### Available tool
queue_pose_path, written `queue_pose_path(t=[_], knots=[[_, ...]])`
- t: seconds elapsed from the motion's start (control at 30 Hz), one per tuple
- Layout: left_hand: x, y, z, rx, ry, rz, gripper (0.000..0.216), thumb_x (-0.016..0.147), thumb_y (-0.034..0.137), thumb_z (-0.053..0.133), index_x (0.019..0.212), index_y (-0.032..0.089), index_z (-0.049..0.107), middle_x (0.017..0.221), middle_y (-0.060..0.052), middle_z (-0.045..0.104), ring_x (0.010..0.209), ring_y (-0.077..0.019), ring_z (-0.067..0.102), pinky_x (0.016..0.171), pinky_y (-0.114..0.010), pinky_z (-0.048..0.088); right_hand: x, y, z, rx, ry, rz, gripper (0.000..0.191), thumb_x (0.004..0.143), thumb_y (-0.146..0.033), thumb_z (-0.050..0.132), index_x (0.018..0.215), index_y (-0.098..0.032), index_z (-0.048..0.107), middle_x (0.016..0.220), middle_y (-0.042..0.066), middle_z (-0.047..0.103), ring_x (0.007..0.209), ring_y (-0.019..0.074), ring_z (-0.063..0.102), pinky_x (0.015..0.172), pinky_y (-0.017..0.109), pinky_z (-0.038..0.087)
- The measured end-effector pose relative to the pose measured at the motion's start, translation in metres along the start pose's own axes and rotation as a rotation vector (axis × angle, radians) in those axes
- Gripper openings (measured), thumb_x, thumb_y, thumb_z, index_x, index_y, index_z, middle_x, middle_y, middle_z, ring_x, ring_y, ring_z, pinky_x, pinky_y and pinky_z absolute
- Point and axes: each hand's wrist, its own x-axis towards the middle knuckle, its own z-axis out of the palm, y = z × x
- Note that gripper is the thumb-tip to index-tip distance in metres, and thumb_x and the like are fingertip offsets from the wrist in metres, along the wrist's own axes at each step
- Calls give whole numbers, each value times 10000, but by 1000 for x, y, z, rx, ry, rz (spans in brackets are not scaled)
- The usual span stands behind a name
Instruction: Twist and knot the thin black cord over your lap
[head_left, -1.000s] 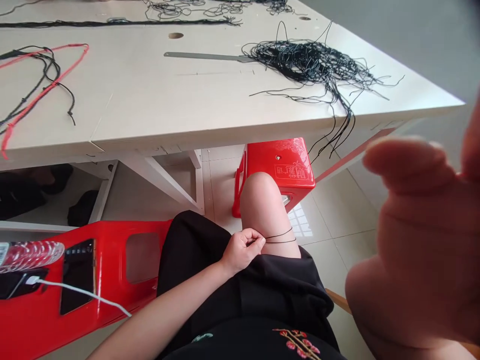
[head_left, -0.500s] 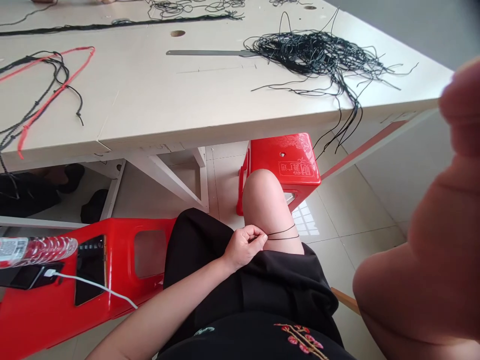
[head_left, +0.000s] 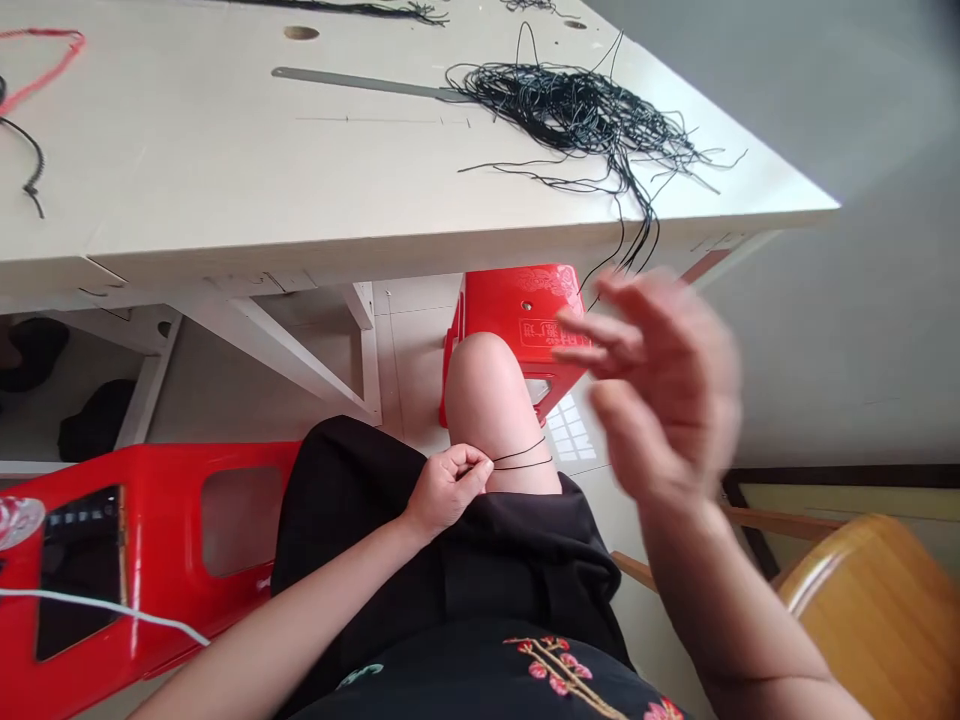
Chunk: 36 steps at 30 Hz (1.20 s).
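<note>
Bright, even, diffuse light; shadows faint and soft. Window-shaped glare on the floor tile [head_left: 571, 442]; streak highlights on the glossy red plastic stool [head_left: 135, 610]. Right hand [head_left: 664, 385] heavily motion-blurred; left hand [head_left: 446, 490] sharp. Wide-angle distortion slants the tabletop [head_left: 225, 180] toward the frame edges.

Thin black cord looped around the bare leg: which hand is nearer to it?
Left: the left hand is nearer, its fingers closed on the thin black cord. The right hand is raised in the air, apart from the cord, up and to its right.
</note>
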Motion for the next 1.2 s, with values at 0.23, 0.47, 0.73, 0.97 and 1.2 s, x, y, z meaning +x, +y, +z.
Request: queue_pose_path(t=[0.23, 0.47, 0.73, 0.97, 1.2], knots=[[-2, 1, 1, -45, -5, 49, 179, 746, 329, 602, 695, 157, 602, 513, 26, 548, 490, -94, 521, 499, -202, 457, -60, 50, 33, -97, -123, 140, 321, 866, -224, 496, 1186, -231, 507, 1211, 104, 521, 1115, 216, 522, 898, 402, 497], [-2, -5, 2, -40, 37, 163, 187, 782, 350, 578, 779, 170, 628, 576, 21, 572, 522, -91, 536, 520, -194, 468, -60, 41, 35, -430, -325, 24, 173, 859, -227, 510, 959, -243, 651, 1169, 70, 540, 1032, 230, 481, 889, 421, 456], [-1, -6, 0, -32, 42, 118, 192, 800, 352, 565, 763, 166, 595, 536, 36, 549, 512, -89, 526, 531, -195, 442, -53, 49, 29, -439, -484, -51, 262, 921, -214, 390, 914, -150, 644, 802, 73, 606, 734, 160, 550, 655, 264, 473], [-4, -12, -1, -100, 81, 15, 215, 783, 373, 579, 741, 163, 570, 505, 42, 544, 483, -86, 510, 507, -195, 421, -56, 79, 22, -351, -485, -49, 209, 913, -268, 441, 955, -181, 626, 782, 38, 621, 700, 136, 591, 634, 238, 474], [-5, -11, -1, -115, 94, -14, 218, 773, 379, 584, 723, 167, 571, 495, 47, 535, 480, -88, 500, 499, -198, 400, -39, 82, 5, -236, -318, 161, 311, 887, -403, 462, 1053, -186, 609, 1091, 104, 616, 1028, 200, 575, 883, 373, 485]])
